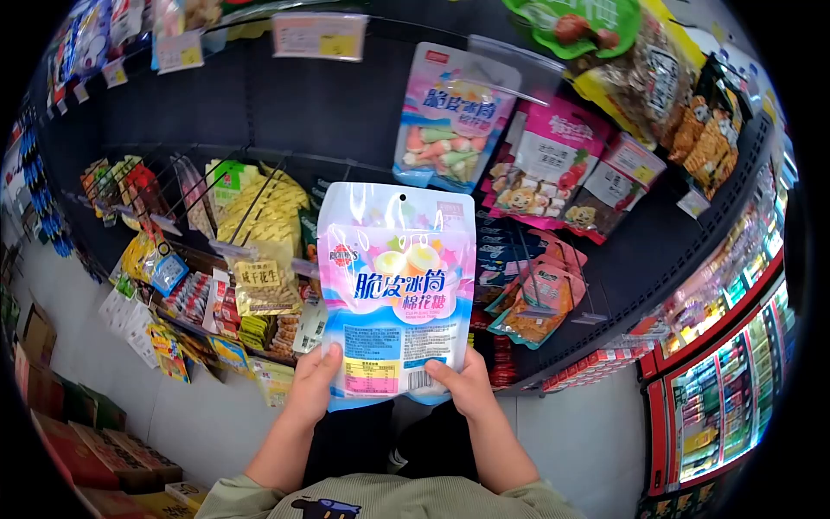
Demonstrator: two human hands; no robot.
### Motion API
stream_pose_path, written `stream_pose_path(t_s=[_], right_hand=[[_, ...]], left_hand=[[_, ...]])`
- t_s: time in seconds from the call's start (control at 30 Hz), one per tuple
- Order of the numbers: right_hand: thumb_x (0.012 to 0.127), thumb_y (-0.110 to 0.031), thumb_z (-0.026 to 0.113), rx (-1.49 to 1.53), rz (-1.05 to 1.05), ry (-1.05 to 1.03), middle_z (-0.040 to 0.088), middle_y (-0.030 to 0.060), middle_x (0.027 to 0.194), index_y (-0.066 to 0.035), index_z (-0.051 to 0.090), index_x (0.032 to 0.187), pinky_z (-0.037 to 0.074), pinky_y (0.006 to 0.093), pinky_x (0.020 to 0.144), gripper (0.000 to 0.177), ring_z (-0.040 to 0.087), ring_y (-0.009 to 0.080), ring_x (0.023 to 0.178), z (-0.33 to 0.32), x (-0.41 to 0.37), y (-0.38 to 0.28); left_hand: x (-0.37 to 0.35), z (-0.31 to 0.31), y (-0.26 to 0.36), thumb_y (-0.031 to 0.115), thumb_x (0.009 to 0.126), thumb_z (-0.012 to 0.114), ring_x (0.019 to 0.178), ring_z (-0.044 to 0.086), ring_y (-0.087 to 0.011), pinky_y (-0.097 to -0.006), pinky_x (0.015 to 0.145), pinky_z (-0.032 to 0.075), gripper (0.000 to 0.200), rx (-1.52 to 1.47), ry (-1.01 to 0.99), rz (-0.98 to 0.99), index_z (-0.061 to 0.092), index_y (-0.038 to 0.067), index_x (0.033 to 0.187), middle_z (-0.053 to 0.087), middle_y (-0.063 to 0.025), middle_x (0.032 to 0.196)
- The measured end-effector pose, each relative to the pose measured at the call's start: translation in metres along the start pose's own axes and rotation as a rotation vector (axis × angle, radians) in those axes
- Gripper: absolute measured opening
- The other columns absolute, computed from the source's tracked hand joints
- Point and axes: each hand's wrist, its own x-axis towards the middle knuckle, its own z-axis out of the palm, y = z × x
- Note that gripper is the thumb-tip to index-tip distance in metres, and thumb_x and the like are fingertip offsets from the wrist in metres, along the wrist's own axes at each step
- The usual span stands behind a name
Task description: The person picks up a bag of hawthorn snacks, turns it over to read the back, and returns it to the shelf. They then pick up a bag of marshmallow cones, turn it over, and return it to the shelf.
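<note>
A pink and blue marshmallow bag (pixel 398 285) is held upright in front of my body, its printed back with text panels and a barcode turned towards me. My left hand (pixel 318 381) grips its lower left edge, and my right hand (pixel 460 381) grips the lower right edge with the thumb on the front. Fingers behind the bag are hidden. Just above it, a similar marshmallow bag (pixel 454 121) with pastel cone shapes in its window hangs on the dark shelf rack. Beside that hang pink snack bags (pixel 549 160).
Hooks on the left hold a yellow woven-pattern bag (pixel 264 208) and several other snacks. Price tags (pixel 318 36) line the upper rail. Cardboard boxes (pixel 112 454) stand at the lower left. A red-framed drinks fridge (pixel 722 398) is at the right.
</note>
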Motion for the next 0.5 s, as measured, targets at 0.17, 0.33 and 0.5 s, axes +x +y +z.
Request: stream_pose_path(t_s=[0.17,0.33,0.5], right_hand=[[0.078,-0.008,0.065,0.103,-0.032,0.131,0.059,0.0103,0.109,0.003,0.047,0.116,0.045,0.0310,0.086,0.043,0.057,0.0169,0.096,-0.040,-0.026,-0.010],[0.081,-0.005,0.062,0.157,-0.084,0.206,0.059,0.0090,0.108,0.002,0.048,0.116,0.046,0.0292,0.083,0.038,0.057,0.0148,0.095,-0.082,-0.047,-0.012],[0.081,-0.006,0.062,0.163,-0.113,0.230,0.059,0.0093,0.108,0.003,0.048,0.115,0.046,0.0287,0.082,0.038,0.057,0.0147,0.094,-0.105,-0.054,-0.017]], left_hand=[[0.012,0.044,-0.015,0.030,0.095,0.043,0.092,0.054,-0.0122,-0.0259,0.083,0.042,0.039,0.046,-0.076,-0.058,0.054,-0.004,0.110,0.060,-0.0080,0.104],[0.023,0.083,-0.033,0.028,0.095,0.043,0.091,0.054,-0.0111,-0.0252,0.082,0.042,0.038,0.113,-0.208,-0.108,0.054,-0.004,0.111,0.060,-0.0073,0.102],[0.028,0.109,-0.042,0.029,0.095,0.043,0.090,0.054,-0.0111,-0.0255,0.082,0.042,0.038,0.143,-0.217,-0.100,0.054,-0.004,0.111,0.060,-0.0070,0.102]])
